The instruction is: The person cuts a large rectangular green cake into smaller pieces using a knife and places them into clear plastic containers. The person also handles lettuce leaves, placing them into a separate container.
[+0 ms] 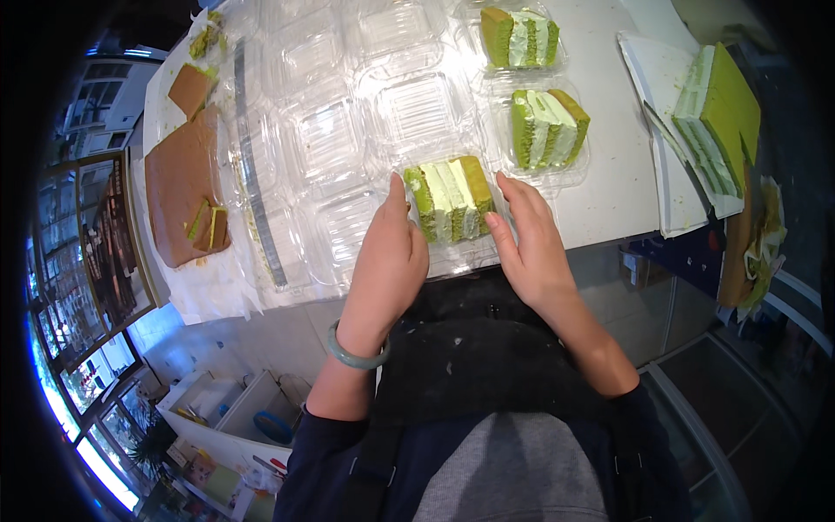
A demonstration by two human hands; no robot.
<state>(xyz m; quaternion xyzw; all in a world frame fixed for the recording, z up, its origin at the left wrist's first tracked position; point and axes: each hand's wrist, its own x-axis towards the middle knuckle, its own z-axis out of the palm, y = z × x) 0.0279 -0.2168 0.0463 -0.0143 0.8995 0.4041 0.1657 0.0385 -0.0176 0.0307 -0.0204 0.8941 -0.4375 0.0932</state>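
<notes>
A layered green sponge cake piece with pale cream [450, 199] sits on its side in a clear plastic clamshell box [456, 264] at the table's near edge. My left hand [391, 254] is at its left side, fingers pointing away from me; whether it grips the box is hidden. On the other side my right hand [531, 245] has thumb and fingers apart, its thumb tip close to or touching the cake's right end. Two similar pieces occupy boxes farther off: a nearer one [549, 129] and a farther one [520, 39].
Several open clamshell boxes [329, 134] cover the middle of the white table [603, 156]. At left lies a brown-topped cake sheet [182, 176] with offcuts on paper. A dark strip [254, 156] runs beside it. At right, a larger green layered cake [717, 124] rests on white board [675, 196].
</notes>
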